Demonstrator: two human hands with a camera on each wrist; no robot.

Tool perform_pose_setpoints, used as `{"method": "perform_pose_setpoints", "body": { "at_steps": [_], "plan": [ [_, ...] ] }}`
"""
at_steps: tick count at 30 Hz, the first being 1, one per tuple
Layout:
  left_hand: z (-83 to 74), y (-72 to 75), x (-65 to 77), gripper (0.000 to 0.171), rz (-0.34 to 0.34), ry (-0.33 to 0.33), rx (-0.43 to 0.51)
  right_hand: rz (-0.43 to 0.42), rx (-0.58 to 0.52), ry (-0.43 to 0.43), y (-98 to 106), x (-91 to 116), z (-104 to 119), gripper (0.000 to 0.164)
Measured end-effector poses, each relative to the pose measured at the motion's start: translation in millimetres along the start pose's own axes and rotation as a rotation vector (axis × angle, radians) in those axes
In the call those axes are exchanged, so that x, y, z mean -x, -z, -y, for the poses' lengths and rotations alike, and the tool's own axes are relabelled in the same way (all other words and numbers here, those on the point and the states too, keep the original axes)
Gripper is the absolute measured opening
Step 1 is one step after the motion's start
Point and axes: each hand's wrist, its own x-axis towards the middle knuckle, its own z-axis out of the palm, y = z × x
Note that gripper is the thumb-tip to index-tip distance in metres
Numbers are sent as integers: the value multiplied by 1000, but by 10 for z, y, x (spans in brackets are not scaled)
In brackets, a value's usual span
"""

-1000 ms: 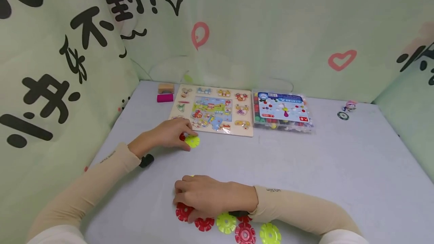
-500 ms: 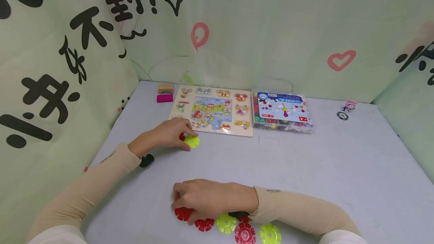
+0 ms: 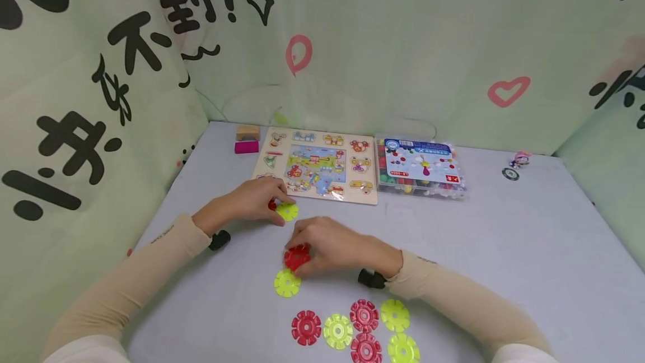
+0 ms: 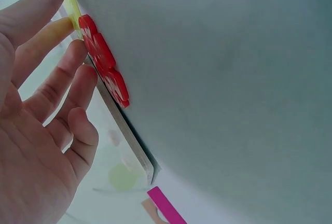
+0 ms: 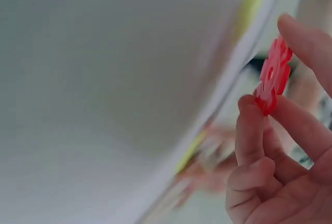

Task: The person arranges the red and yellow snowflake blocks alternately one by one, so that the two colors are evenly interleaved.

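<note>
In the head view my right hand pinches a red snowflake disc between thumb and fingertips; the right wrist view shows this red disc held up off the table. Just below it lies a yellow-green snowflake disc. Farther back, my left hand has thumb and index finger at the edges of another yellow-green disc on the table. Beside that one, partly behind the fingers, is a red disc. Several more discs, red and yellow-green, lie at the front.
A wooden picture puzzle board lies behind my left hand, with a clear box of coloured pieces to its right. Two small blocks stand at the back left. A little figure is at the far right.
My right hand has moved away from the front row, back and to the right, lifting a red disc. Several discs it covered now show. My left hand stays in place.
</note>
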Motion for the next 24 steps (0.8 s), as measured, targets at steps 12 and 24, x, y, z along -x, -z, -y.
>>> {"method": "perform_pose_setpoints", "body": {
  "at_steps": [12,24],
  "plan": [
    [-1,3,-23,54,4,19,7,-77,63,-285,169,-200,-641,42],
    [0,4,-40,55,15,6,28,-74,21,-309,164,-215,-649,44]
  ]
}}
